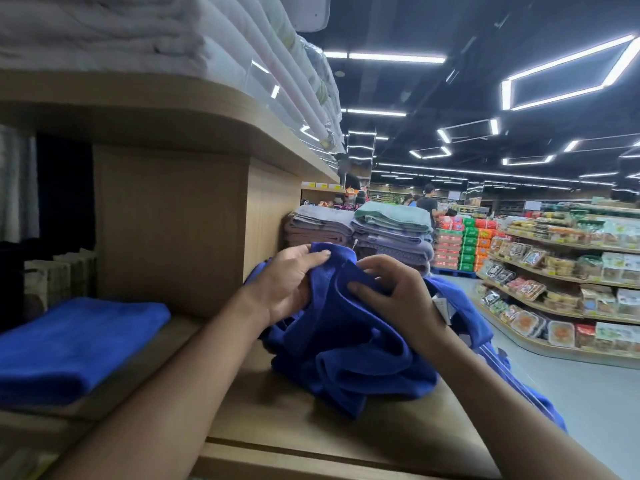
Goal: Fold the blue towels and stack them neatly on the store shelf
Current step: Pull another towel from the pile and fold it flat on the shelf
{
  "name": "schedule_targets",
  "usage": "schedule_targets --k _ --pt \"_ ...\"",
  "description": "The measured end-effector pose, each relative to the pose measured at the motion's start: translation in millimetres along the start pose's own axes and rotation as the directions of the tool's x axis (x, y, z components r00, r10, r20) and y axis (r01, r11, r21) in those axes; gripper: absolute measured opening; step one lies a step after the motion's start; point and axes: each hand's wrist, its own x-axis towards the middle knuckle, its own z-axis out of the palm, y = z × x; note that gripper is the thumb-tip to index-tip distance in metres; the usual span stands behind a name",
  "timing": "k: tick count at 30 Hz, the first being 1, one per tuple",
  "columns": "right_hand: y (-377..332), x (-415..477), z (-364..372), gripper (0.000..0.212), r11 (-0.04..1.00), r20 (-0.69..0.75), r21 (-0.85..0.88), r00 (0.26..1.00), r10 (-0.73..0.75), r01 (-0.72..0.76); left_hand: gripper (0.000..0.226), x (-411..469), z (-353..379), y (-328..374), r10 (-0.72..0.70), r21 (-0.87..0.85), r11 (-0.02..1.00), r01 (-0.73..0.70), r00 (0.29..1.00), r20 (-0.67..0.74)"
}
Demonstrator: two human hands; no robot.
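The left hand [289,284] and right hand [398,299] are gripping a crumpled blue towel [346,358] at the shelf [294,441] front right edge
The left is curling round its raised top edge, the right is pinching a fold just beside; part is trailing over the right edge, and a folded blue towel [69,341] is lying near the left edge

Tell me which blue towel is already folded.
The folded towel on the left of the shelf, lying flat as a neat rectangle. The crumpled towel on the right is bunched loose, gripped by the left hand and right hand.
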Motion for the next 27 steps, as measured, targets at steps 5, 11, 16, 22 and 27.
schedule_targets --k 5,11,16,22,27 --pt "-6 -1 3 0.014 0.991 -0.067 -0.081 0.991 -0.113 0.107 0.019 -6 19 -6 0.076 0.147 0.986 -0.076 0.997 0.007" --pt "-8 1 4 0.015 0.999 -0.282 -0.035 0.959 -0.021 0.012 0.063 -12 27 -5 0.063 0.206 0.976 -0.074 0.996 0.06" --pt "-6 1 5 0.019 0.972 -0.311 -0.229 0.941 -0.131 0.06 0.024 -18 28 -4 0.133 0.43 0.889 -0.159 0.987 0.09" --pt "-42 10 -22 0.014 0.901 -0.127 -0.397 0.962 -0.242 0.174 0.025 -28 50 32 0.256 0.492 0.832 -0.258 0.964 0.074" --pt "-100 32 -67 0.015 0.833 0.047 -0.465 0.948 -0.316 0.3 0.026 -36 78 82 0.319 0.515 0.791 -0.33 0.941 0.113"
